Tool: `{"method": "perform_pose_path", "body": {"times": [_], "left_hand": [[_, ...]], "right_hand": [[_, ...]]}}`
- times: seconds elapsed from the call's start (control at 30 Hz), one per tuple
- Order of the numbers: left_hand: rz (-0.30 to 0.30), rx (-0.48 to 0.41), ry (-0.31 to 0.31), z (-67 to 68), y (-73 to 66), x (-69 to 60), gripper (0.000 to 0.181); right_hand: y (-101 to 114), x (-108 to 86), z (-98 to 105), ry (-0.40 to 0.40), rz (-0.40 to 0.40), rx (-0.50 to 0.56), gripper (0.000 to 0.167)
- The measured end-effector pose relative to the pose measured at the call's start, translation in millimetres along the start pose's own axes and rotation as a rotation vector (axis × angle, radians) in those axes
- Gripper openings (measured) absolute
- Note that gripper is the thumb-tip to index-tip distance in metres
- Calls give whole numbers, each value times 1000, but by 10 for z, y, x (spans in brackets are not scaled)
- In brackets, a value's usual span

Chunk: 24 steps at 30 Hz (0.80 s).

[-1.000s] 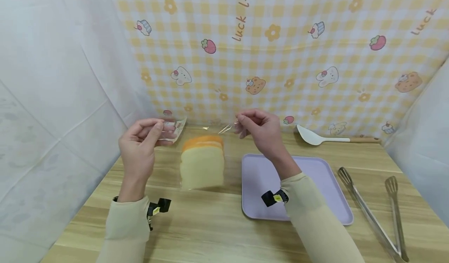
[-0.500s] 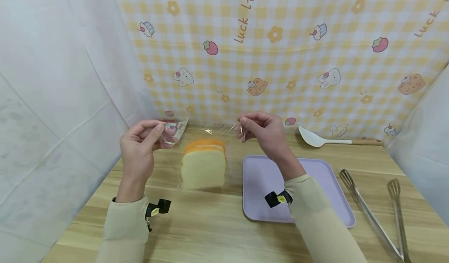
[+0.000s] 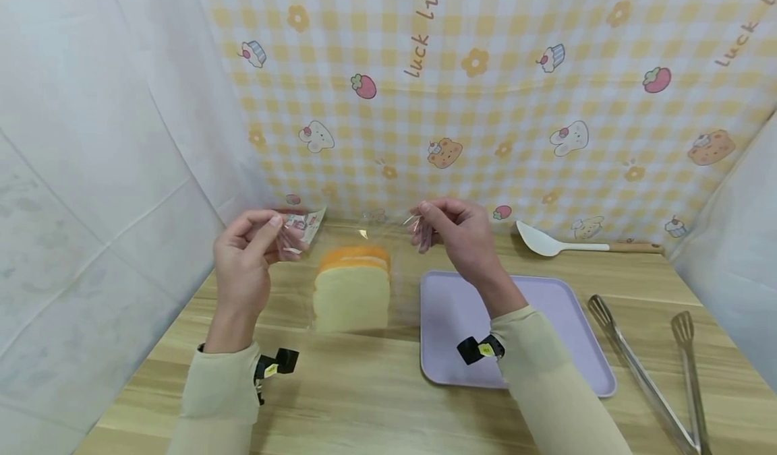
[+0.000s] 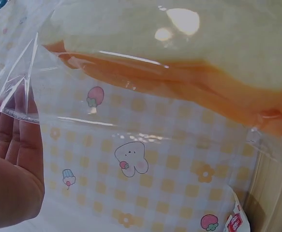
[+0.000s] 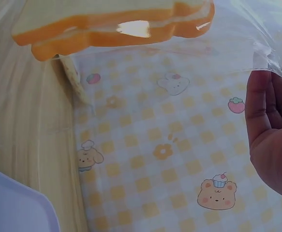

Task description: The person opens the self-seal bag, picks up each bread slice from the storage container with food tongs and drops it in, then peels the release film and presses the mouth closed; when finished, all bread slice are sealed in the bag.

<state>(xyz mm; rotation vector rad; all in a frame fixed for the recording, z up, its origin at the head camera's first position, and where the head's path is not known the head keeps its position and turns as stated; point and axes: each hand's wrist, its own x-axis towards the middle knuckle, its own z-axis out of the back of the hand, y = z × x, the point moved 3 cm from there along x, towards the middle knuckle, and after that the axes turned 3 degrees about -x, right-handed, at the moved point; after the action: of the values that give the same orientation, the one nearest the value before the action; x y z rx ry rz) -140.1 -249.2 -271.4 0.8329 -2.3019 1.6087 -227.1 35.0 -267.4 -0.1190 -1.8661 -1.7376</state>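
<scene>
A clear plastic bag (image 3: pixel 363 234) is stretched between my two hands, with slices of bread (image 3: pixel 352 300) inside it, pale with orange crusts. My left hand (image 3: pixel 245 259) pinches the bag's upper left corner between thumb and fingers. At the upper right corner my right hand (image 3: pixel 464 239) pinches the film in the same way. The wrist views show the crust edges of the bread (image 4: pixel 131 29) through shiny film, and the bag's rim (image 5: pixel 264 70) drawn to the fingers. Whether the bag's bottom touches the table cannot be told.
Behind my left hand lies a printed packet (image 3: pixel 311 229). A lilac tray (image 3: pixel 437 364) sits under my right forearm. Metal tongs (image 3: pixel 643 371) lie open at the right, and a white spatula (image 3: pixel 540 243) with a wooden handle rests by the checked cloth backdrop (image 3: pixel 473 118).
Both hands have come down slightly with the bag, and the bread inside sits a little lower. The grip on both corners is kept; the film bunches more at the fingers.
</scene>
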Motion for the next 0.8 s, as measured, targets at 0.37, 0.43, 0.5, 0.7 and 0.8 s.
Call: {"method": "perform_pose_path", "body": {"times": [0.37,0.43,0.5,0.7,0.8], "left_hand": [[-71,58,29,24,-25,-7,13],[-74,58,35,26,-28,-7,14],[-73,67,40,29,-31,-8,13],[-72,78,86,51,-39,-10,13],[-88,51,130,55,-44,-6,13]], "right_hand": [[32,-1,16,-40,1,-12,18],[32,-4,24,-39,8,-2,19],[43,-10,31,-34,17,12,18],[78,-26,64,-1,19,49,15],[90,-28,84,31,24,77,20]]}}
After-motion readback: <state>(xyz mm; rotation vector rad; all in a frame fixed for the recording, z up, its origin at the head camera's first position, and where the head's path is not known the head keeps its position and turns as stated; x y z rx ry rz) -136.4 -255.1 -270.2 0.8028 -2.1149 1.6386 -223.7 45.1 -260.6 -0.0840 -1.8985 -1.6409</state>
